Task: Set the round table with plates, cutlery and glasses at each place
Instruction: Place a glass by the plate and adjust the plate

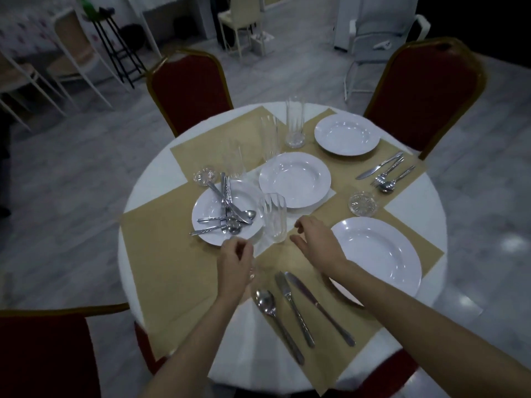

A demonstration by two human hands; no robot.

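Beside the near plate (382, 248), knife (317, 305) points away

No legible text for you in this view. The white plates (294, 179), cutlery (293, 310), glasses (295, 122) and tan placemats (172, 268) are all plain, with no lettering, brand mark or number you can read. The furniture at the back of the room is too dim and blurred to show any sign.
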